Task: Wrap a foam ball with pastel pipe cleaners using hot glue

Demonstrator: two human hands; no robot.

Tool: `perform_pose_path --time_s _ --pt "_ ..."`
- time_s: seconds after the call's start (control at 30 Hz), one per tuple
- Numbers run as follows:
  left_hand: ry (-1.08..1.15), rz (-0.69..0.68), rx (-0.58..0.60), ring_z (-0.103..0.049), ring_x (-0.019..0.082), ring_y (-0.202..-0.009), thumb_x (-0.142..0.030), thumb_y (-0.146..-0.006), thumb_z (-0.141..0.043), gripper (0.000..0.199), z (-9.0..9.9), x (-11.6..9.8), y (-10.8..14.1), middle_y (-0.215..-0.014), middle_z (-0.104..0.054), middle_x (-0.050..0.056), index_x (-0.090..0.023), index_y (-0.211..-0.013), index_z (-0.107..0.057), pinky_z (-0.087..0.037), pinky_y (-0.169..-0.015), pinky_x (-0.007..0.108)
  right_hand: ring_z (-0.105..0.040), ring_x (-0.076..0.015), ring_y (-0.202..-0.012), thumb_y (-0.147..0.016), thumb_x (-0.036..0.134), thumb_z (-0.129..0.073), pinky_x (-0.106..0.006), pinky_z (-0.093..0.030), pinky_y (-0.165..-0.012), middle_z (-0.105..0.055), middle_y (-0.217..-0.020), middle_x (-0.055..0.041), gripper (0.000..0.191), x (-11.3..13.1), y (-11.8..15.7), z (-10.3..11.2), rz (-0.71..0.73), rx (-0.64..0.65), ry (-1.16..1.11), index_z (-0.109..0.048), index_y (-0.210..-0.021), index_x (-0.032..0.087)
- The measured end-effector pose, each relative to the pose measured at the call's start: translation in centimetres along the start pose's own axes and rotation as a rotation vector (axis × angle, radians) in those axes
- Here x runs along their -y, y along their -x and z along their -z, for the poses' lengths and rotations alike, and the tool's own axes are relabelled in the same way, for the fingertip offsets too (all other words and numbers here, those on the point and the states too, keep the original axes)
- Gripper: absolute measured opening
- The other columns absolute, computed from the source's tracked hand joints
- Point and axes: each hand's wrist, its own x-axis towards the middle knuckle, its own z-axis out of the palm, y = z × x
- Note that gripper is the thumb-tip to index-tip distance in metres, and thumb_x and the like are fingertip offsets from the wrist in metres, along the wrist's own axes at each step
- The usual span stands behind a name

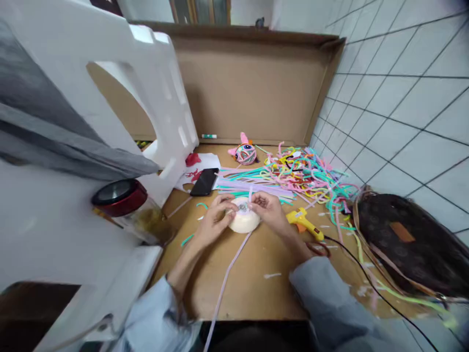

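A round cream-white piece [245, 223] rests on the brown table between my hands, with a small pale lilac patch at its top. My left hand [219, 219] touches its left side, fingers bent and apart at the rim. On the other side, my right hand [268, 210] pinches a pale lilac pipe cleaner, whose short end stands up above the fingers. A long lilac strip [227, 274] runs from the front of the round piece down over the table's near edge. Whether it joins the pinched end is hidden.
Behind lie a black phone [204, 182], lilac and teal pipe cleaners [252, 186], a tangled colourful pile [304, 171] and a pink wrapped ball [245, 153]. A yellow glue gun [305, 223] and brown bag [403, 239] are right; a red-lidded jar [135, 210] is left.
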Motion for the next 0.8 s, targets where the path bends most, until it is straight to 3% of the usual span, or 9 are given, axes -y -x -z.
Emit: perform_pose_path --time_s 0.23,0.43,0.6,0.8 --pt "-0.057 0.019 -0.054 -0.060 0.024 -0.112 -0.031 -0.091 -0.057 0.020 0.4 -0.3 0.0 -0.111 -0.063 0.010 -0.019 -0.091 -0.073 -0.049 -0.097 0.039 -0.045 -0.0089 -0.052 -0.062 0.037 -0.070 -0.022 -0.037 -0.051 -0.051 -0.057 0.0057 0.023 -0.8 0.1 -0.3 0.022 -0.003 -0.013 -0.054 -0.065 0.021" --pt "-0.177 -0.084 -0.052 -0.064 0.021 -0.105 -0.027 -0.092 -0.052 0.019 0.4 -0.8 0.3 -0.111 -0.064 0.011 -0.017 -0.096 -0.068 -0.051 -0.092 0.036 -0.045 -0.0088 -0.052 -0.063 0.038 -0.070 -0.023 -0.037 -0.052 -0.049 -0.057 0.0058 0.023 -0.8 0.3 -0.6 0.027 -0.030 0.011 -0.055 -0.065 0.020" --pt "-0.354 -0.168 -0.086 -0.063 0.026 -0.108 -0.041 -0.085 -0.066 0.029 -0.6 -0.7 0.9 -0.117 -0.063 0.014 -0.017 -0.101 -0.063 -0.050 -0.093 0.039 -0.046 -0.0090 -0.052 -0.065 0.038 -0.069 -0.023 -0.038 -0.052 -0.050 -0.057 0.0057 0.023 -0.8 0.3 -0.8 0.039 -0.036 0.023 -0.055 -0.065 0.020" --pt "-0.428 -0.122 -0.131 -0.062 0.027 -0.109 -0.049 -0.080 -0.071 0.038 -1.4 -0.5 1.1 -0.119 -0.063 0.014 -0.019 -0.098 -0.058 -0.050 -0.094 0.040 -0.048 -0.0094 -0.053 -0.066 0.035 -0.068 -0.023 -0.040 -0.053 -0.053 -0.058 0.0052 0.019 -0.8 0.6 -1.1 0.054 -0.030 0.072 -0.056 -0.066 0.020"
